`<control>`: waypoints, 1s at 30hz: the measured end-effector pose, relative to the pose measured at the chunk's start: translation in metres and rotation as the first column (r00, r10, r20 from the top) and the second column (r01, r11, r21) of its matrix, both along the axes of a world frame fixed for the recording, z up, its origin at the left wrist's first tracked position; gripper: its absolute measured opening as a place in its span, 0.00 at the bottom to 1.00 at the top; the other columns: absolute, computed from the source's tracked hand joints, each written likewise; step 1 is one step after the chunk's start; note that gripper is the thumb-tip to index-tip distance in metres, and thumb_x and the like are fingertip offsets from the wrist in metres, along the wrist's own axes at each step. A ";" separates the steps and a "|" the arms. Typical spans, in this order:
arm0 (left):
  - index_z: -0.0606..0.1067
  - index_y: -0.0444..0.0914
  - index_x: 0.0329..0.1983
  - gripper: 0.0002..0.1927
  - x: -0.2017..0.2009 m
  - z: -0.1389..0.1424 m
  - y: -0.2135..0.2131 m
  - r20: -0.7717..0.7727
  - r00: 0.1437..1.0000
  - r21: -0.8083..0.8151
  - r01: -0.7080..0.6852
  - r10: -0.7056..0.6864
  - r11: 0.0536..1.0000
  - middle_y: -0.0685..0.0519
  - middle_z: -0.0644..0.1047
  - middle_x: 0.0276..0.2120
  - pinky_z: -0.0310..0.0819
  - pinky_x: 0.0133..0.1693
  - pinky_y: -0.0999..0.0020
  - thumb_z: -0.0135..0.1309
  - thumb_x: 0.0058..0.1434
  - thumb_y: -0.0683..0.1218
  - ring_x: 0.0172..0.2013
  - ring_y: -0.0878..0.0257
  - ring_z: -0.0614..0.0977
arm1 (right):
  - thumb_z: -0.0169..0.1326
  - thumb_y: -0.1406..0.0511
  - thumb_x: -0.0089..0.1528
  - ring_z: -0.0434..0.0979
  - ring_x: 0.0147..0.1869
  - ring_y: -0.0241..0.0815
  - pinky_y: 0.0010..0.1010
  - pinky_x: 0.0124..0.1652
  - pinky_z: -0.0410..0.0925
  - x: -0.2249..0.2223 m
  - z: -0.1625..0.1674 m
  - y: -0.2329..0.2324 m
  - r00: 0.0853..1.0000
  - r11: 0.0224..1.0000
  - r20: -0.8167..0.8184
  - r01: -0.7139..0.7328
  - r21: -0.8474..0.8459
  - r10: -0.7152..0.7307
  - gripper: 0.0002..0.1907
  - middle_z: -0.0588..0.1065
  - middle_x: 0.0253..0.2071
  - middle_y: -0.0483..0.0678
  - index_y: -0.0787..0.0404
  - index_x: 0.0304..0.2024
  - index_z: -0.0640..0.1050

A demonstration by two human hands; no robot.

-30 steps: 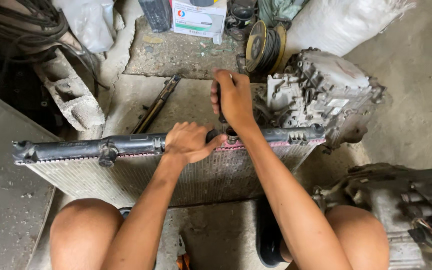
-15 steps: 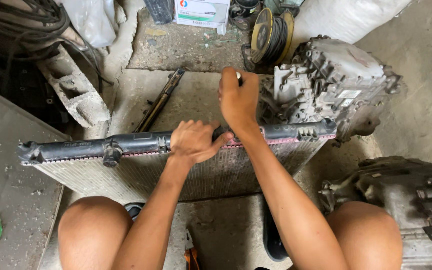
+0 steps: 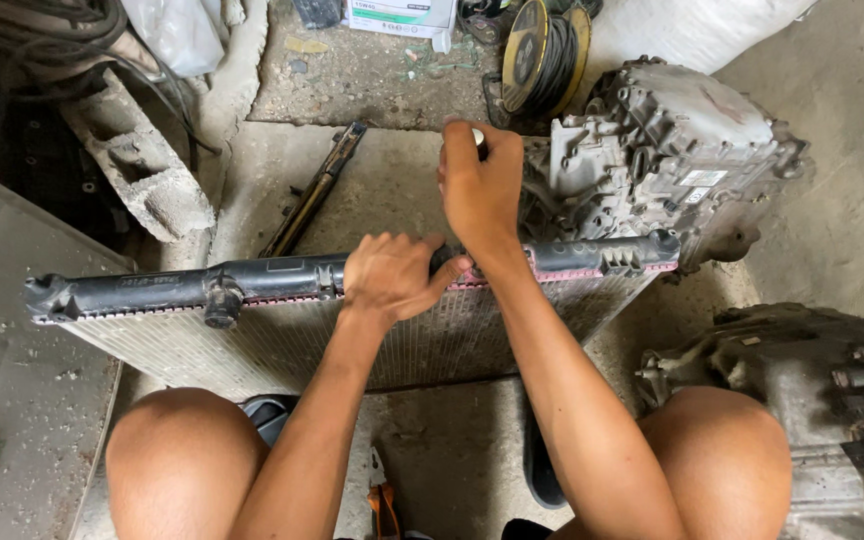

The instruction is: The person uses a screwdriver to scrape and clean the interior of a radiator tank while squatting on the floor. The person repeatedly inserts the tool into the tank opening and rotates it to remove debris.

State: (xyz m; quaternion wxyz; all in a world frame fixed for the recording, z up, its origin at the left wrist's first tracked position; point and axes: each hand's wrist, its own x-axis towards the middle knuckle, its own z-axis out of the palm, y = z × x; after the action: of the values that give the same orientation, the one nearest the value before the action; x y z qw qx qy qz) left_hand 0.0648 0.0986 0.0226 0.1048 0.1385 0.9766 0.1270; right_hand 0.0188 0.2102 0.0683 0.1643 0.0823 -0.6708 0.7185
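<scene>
Head view shows us one radiator (image 3: 282, 330) standing on edge on the concrete floor (image 3: 392, 190) before our knees, its long black top tank (image 3: 152, 290) running left to right. Our left hand (image 3: 392, 275) rests curled on that tank at mid-length. Our right hand (image 3: 479, 190), just beyond, is closed around one upright tool handle (image 3: 476, 136). Two engine housings lie right.

A radiator (image 3: 282, 330) stands on edge across the concrete floor (image 3: 392, 190), between the person's bare knees. The left hand (image 3: 392, 275) grips its black top tank (image 3: 152, 288). The right hand (image 3: 480, 190) is closed round a tool handle (image 3: 477, 135) above the tank. A grey gearbox casing (image 3: 672, 150) sits just behind.
</scene>
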 end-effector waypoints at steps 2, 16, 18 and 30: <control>0.75 0.49 0.60 0.38 0.000 -0.001 0.000 -0.022 1.000 0.007 0.005 -0.005 1.000 0.42 0.82 0.39 0.72 0.51 0.47 0.33 0.64 0.76 0.46 0.46 0.83 | 0.51 0.61 0.66 0.66 0.19 0.30 0.27 0.20 0.57 0.003 0.004 0.001 1.000 0.999 0.000 -0.003 0.052 0.003 0.20 0.69 0.17 0.42 0.69 0.24 0.76; 0.76 0.49 0.60 0.37 0.005 0.003 0.000 0.026 1.000 0.000 0.012 -0.012 1.000 0.44 0.83 0.35 0.75 0.48 0.49 0.33 0.65 0.75 0.41 0.49 0.85 | 0.51 0.61 0.66 0.66 0.18 0.29 0.26 0.20 0.58 0.007 0.005 -0.001 1.000 0.993 -0.022 -0.003 0.114 0.006 0.20 0.68 0.16 0.42 0.68 0.22 0.75; 0.76 0.49 0.59 0.38 0.005 0.002 0.000 -0.033 0.999 0.017 0.017 -0.016 1.000 0.43 0.83 0.36 0.74 0.48 0.49 0.33 0.64 0.75 0.42 0.48 0.85 | 0.51 0.62 0.66 0.65 0.19 0.29 0.26 0.20 0.57 0.006 0.003 -0.001 1.000 0.997 -0.009 -0.024 0.078 0.025 0.20 0.68 0.16 0.41 0.68 0.22 0.75; 0.77 0.48 0.58 0.38 0.001 -0.014 0.002 -0.097 0.995 0.042 -0.029 0.033 0.999 0.39 0.82 0.40 0.72 0.49 0.47 0.31 0.65 0.75 0.45 0.42 0.82 | 0.47 0.59 0.63 0.68 0.18 0.35 0.34 0.23 0.60 -0.021 -0.003 -0.006 0.992 0.959 -0.049 0.126 0.252 -0.118 0.23 0.68 0.12 0.45 0.67 0.16 0.72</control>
State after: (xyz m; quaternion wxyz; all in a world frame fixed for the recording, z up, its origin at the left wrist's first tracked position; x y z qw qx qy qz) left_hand 0.0662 0.1008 0.0083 0.0522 0.1312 0.9798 0.1414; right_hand -0.0017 0.2040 0.0648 0.2075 0.0730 -0.7586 0.6133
